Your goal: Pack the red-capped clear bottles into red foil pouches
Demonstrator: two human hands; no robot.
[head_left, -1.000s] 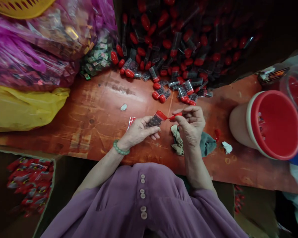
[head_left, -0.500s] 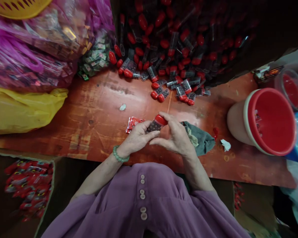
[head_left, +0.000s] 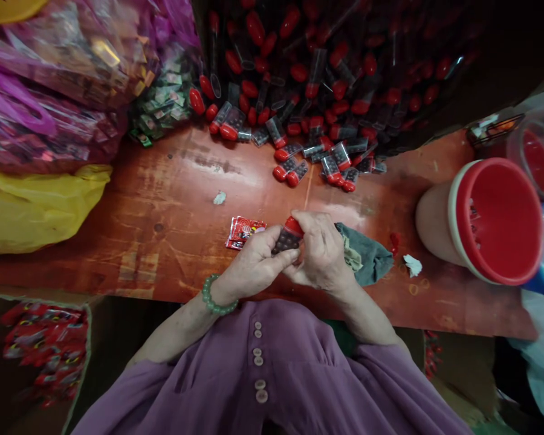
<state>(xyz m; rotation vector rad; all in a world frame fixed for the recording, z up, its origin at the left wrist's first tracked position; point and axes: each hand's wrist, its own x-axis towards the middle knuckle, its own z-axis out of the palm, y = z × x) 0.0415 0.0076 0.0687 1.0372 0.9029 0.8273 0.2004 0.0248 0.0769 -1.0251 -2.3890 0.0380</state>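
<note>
My left hand (head_left: pixel 256 260) is closed around the clear body of a small red-capped container (head_left: pixel 285 240) with dark bead-like spots showing through it. My right hand (head_left: pixel 320 251) has its fingers wrapped on the red cap end, so both hands grip the same container above the table. The right thumb is partly hidden beside it. Just left of my left hand lie some red printed packets (head_left: pixel 243 231). A dark green cloth (head_left: pixel 369 257) rests on the table to the right of my right hand.
Many red-capped containers (head_left: pixel 315 121) spill from a dark box at the back. Filled plastic bags (head_left: pixel 49 139) and a yellow bag (head_left: pixel 36 208) stand at left. A red bucket (head_left: pixel 503 220) is at right. An open box of red packets (head_left: pixel 49 344) sits below the left table edge.
My right hand has closed in from an open, spread grip and now wraps the container's capped end. My left hand keeps its hold, and the container stands more upright.
</note>
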